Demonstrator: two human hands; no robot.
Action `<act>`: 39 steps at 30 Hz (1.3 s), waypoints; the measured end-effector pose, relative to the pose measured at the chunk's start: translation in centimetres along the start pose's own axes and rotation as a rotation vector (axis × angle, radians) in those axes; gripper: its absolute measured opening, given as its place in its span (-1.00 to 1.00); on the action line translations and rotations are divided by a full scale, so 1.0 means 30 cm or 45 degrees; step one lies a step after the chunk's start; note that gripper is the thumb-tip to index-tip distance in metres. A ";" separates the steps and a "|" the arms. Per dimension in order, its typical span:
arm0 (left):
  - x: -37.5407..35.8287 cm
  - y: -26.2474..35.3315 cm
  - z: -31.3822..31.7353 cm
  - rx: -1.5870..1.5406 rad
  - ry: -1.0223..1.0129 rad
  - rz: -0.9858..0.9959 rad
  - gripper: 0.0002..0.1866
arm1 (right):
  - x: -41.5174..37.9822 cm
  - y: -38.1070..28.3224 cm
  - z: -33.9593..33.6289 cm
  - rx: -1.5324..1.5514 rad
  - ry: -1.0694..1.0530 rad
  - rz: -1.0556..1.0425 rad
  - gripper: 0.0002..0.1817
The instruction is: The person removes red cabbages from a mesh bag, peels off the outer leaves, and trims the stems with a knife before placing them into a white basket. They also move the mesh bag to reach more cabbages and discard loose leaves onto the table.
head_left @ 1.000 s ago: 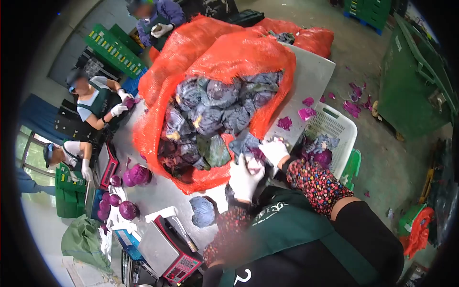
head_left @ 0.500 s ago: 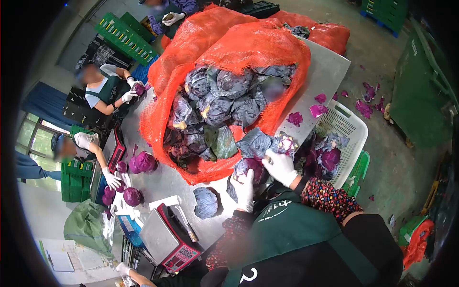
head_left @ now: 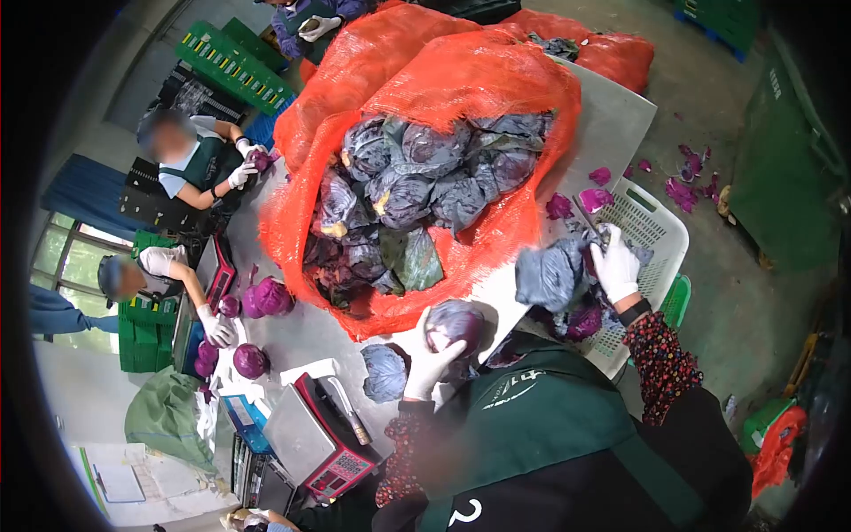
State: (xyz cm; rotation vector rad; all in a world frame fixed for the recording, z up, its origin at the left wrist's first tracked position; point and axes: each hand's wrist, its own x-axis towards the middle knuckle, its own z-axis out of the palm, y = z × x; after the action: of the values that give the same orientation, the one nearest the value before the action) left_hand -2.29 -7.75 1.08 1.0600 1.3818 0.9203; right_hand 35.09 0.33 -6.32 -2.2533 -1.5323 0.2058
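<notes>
My left hand (head_left: 433,359), in a white glove, is wrapped round a red cabbage (head_left: 456,326) at the table's near edge. Out to the right, my gloved right hand (head_left: 615,266) is closed on loose outer cabbage leaves (head_left: 548,277), above a white slotted basket (head_left: 667,232). Its fingertips are partly hidden by the leaves. One detached bluish leaf (head_left: 384,372) lies on the table just left of my left hand. Beyond both hands, a big orange mesh sack (head_left: 496,75) gapes towards me, full of unpeeled red cabbages (head_left: 403,195).
A red-framed scale (head_left: 324,443) with a knife (head_left: 348,410) on it stands front left. Peeled cabbages (head_left: 266,298) sit on the metal table (head_left: 612,106) near two co-workers; another co-worker (head_left: 319,27) is at the far end. A green bin (head_left: 789,168) stands right. Leaf scraps lie on the floor.
My right hand has left the cabbage and moved right over the basket, carrying leaves. The left hand has drawn the cabbage slightly nearer and left.
</notes>
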 end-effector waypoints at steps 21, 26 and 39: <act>0.142 0.021 0.152 1.174 -0.302 0.631 0.13 | -0.132 -0.311 0.027 0.232 -0.648 -0.801 -0.60; 0.103 -0.006 0.146 1.126 -0.132 0.591 0.13 | -0.164 -0.258 0.086 0.485 -0.661 -0.582 -0.58; 0.162 0.027 0.166 1.120 -0.139 0.554 0.03 | -0.179 -0.418 0.028 0.381 -0.523 -0.717 -0.66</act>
State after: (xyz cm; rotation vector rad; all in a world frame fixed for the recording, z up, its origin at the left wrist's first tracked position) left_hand 2.82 -3.09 -0.03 2.1021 1.5171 0.5125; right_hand 21.99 -0.43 -2.49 -1.5366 -2.1113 0.7058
